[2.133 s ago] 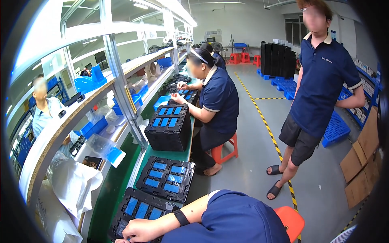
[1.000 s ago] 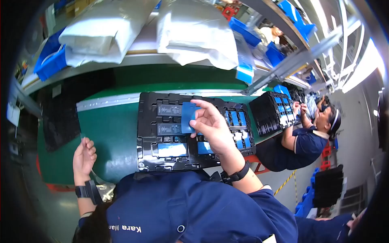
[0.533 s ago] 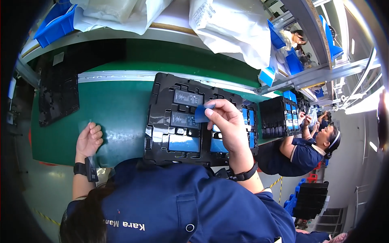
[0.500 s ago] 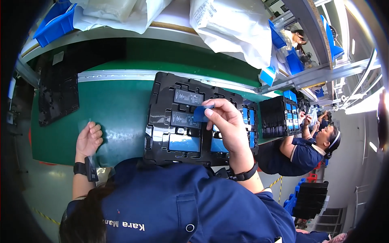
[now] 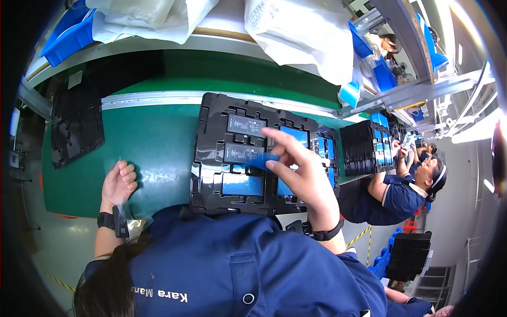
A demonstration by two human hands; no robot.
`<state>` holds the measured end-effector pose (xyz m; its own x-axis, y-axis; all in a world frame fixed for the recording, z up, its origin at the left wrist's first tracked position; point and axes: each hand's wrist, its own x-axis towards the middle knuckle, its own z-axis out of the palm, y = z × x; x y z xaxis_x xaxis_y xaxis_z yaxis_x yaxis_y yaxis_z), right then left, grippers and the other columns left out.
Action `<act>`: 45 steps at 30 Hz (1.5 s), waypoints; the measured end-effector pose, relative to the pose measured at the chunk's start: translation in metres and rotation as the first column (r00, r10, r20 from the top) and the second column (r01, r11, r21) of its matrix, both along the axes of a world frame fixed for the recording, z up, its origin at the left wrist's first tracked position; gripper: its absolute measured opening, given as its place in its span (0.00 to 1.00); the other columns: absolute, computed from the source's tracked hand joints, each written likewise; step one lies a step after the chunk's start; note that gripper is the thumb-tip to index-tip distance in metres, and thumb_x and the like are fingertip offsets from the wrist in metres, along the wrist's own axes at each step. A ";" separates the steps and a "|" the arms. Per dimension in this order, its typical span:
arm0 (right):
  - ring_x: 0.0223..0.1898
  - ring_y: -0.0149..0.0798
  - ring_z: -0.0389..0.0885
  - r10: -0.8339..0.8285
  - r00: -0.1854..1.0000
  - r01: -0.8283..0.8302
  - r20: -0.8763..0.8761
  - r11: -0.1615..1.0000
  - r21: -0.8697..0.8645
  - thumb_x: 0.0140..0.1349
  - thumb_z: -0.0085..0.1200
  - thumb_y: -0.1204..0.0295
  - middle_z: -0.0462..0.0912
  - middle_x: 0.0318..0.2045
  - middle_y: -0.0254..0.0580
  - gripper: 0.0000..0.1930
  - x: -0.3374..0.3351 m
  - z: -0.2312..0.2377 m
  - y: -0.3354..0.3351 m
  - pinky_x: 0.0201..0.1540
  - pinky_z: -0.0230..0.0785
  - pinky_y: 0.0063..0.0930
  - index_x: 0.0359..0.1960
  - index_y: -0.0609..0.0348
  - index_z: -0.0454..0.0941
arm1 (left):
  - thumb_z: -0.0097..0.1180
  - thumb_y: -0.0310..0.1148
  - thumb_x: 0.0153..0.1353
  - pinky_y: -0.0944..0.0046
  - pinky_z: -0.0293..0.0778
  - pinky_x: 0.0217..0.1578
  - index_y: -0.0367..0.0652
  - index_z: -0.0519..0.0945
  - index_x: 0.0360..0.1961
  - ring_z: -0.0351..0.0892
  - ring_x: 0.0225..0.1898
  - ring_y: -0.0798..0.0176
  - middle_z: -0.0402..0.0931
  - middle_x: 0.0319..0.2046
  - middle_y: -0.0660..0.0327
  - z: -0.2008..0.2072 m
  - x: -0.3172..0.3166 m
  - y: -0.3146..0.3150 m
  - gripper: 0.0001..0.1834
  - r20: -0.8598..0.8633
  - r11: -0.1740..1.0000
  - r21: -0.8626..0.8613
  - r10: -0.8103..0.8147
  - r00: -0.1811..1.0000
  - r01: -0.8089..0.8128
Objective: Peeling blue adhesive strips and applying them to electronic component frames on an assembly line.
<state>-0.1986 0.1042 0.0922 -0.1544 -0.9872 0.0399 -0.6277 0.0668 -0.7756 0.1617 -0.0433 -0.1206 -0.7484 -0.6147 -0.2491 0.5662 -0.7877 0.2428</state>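
A black moulded tray [image 5: 200, 158] lies before me, its pockets holding flat rectangular batteries. At its left, two dark batteries show printed faces: an upper battery [image 5: 246, 126] and a middle battery [image 5: 240, 153]. Below them sits a blue-covered battery [image 5: 242, 185]. My right hand [image 5: 303, 171] is over the tray, the thumb pinching a small blue film [image 5: 259, 160] at the right end of the middle battery; its index finger points out above. Left of the tray, my left hand [image 5: 119, 182] is closed over the green table, its fingers curled; what they may hold is hidden.
A stack of black trays [image 5: 358, 150] stands at the right, beside a co-worker [image 5: 406, 182]. Black sheets [image 5: 79, 127] lie at the far left. White plastic bags [image 5: 301, 37] and a blue bin [image 5: 68, 37] sit on the shelf above the green table [image 5: 158, 127].
My right hand has shifted slightly right and down, and its index finger has lifted away from the blue film. More of the blue-covered battery at the tray's upper middle shows. My left hand has barely moved.
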 end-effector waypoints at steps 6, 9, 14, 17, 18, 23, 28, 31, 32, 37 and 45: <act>0.25 0.21 0.74 -0.248 0.925 0.249 0.288 0.968 0.034 0.53 0.58 0.78 0.79 0.26 0.32 0.10 0.000 -0.005 -0.001 0.30 0.67 0.16 0.38 0.60 0.76 | 0.35 0.37 0.69 0.66 0.67 0.26 0.47 0.67 0.32 0.64 0.25 0.70 0.61 0.24 0.68 0.000 -0.001 -0.001 0.11 0.008 1.000 0.026 -0.013 1.000 0.013; 0.23 0.20 0.73 -0.260 0.843 0.212 0.471 0.965 0.153 0.55 0.58 0.75 0.79 0.26 0.33 0.07 0.006 -0.005 -0.010 0.27 0.65 0.15 0.35 0.60 0.76 | 0.35 0.37 0.69 0.66 0.67 0.25 0.47 0.67 0.32 0.64 0.24 0.70 0.60 0.23 0.69 -0.003 0.002 -0.001 0.11 -0.028 0.999 0.017 -0.028 0.999 0.028; 0.21 0.20 0.72 -0.353 0.888 0.277 0.294 0.922 0.272 0.56 0.58 0.71 0.78 0.21 0.31 0.08 0.008 -0.014 -0.024 0.24 0.62 0.14 0.31 0.61 0.74 | 0.35 0.38 0.69 0.67 0.67 0.24 0.47 0.67 0.31 0.63 0.22 0.70 0.60 0.22 0.68 -0.002 0.000 -0.002 0.12 -0.078 0.999 0.016 -0.032 0.996 0.033; 0.20 0.19 0.70 -0.392 0.900 0.327 0.191 0.897 0.297 0.54 0.59 0.70 0.77 0.19 0.30 0.09 0.010 -0.022 -0.030 0.23 0.61 0.13 0.30 0.62 0.74 | 0.35 0.38 0.69 0.67 0.66 0.24 0.46 0.67 0.31 0.62 0.22 0.70 0.60 0.21 0.68 -0.001 0.001 -0.003 0.12 -0.069 0.999 0.017 -0.042 0.997 0.043; 0.20 0.19 0.70 -0.389 0.902 0.324 0.188 0.897 0.301 0.54 0.59 0.70 0.77 0.19 0.30 0.09 0.009 -0.026 -0.030 0.23 0.61 0.13 0.30 0.62 0.74 | 0.35 0.38 0.69 0.67 0.66 0.24 0.46 0.67 0.31 0.62 0.22 0.70 0.60 0.21 0.68 -0.002 0.001 -0.004 0.12 -0.071 0.999 0.021 -0.037 0.997 0.038; 0.19 0.17 0.67 -0.367 0.919 0.320 0.141 0.906 0.278 0.53 0.60 0.71 0.74 0.16 0.26 0.08 0.003 -0.036 -0.025 0.22 0.58 0.13 0.27 0.61 0.75 | 0.33 0.38 0.69 0.67 0.66 0.22 0.46 0.66 0.32 0.62 0.22 0.70 0.60 0.21 0.68 -0.003 0.002 -0.003 0.12 -0.051 0.998 0.035 -0.044 0.998 0.046; 0.19 0.16 0.65 -0.363 0.914 0.303 0.183 0.908 0.289 0.54 0.60 0.72 0.73 0.16 0.25 0.07 0.005 -0.035 -0.026 0.21 0.56 0.13 0.26 0.61 0.74 | 0.34 0.38 0.69 0.65 0.67 0.25 0.46 0.68 0.32 0.63 0.23 0.69 0.61 0.22 0.67 -0.002 0.002 -0.006 0.12 -0.098 0.996 0.036 -0.079 0.992 0.083; 0.19 0.16 0.64 -0.369 0.907 0.306 0.203 0.908 0.287 0.54 0.60 0.72 0.72 0.15 0.24 0.07 0.005 -0.035 -0.027 0.21 0.54 0.13 0.26 0.61 0.74 | 0.34 0.38 0.69 0.65 0.67 0.25 0.46 0.68 0.33 0.63 0.23 0.68 0.61 0.22 0.67 -0.001 0.002 -0.005 0.12 -0.094 0.995 0.039 -0.082 0.992 0.086; 0.19 0.15 0.64 -0.359 0.911 0.297 0.204 0.913 0.280 0.54 0.60 0.72 0.72 0.15 0.24 0.07 0.004 -0.036 -0.026 0.21 0.54 0.13 0.26 0.61 0.74 | 0.34 0.38 0.69 0.65 0.67 0.25 0.46 0.68 0.33 0.63 0.23 0.68 0.61 0.22 0.67 -0.001 0.002 -0.006 0.12 -0.091 0.996 0.038 -0.082 0.992 0.086; 0.19 0.15 0.63 -0.349 0.914 0.288 0.209 0.918 0.273 0.54 0.60 0.72 0.71 0.15 0.23 0.07 0.003 -0.037 -0.026 0.21 0.54 0.13 0.26 0.61 0.74 | 0.33 0.38 0.69 0.65 0.67 0.25 0.46 0.68 0.33 0.63 0.23 0.69 0.61 0.22 0.67 0.000 0.001 -0.006 0.12 -0.077 0.995 0.039 -0.085 0.993 0.088; 0.19 0.15 0.63 -0.347 0.918 0.288 0.193 0.917 0.276 0.54 0.59 0.73 0.71 0.15 0.23 0.07 0.004 -0.036 -0.026 0.21 0.53 0.12 0.25 0.61 0.74 | 0.33 0.38 0.69 0.66 0.66 0.24 0.46 0.68 0.33 0.63 0.23 0.69 0.61 0.22 0.67 -0.001 0.001 -0.006 0.12 -0.071 0.996 0.037 -0.078 0.994 0.081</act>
<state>-0.1946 0.0783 0.0566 -0.4373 -0.8596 -0.2644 -0.3454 0.4320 -0.8331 0.1631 -0.0491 -0.1213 -0.8107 -0.5434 -0.2181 0.5160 -0.8390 0.1726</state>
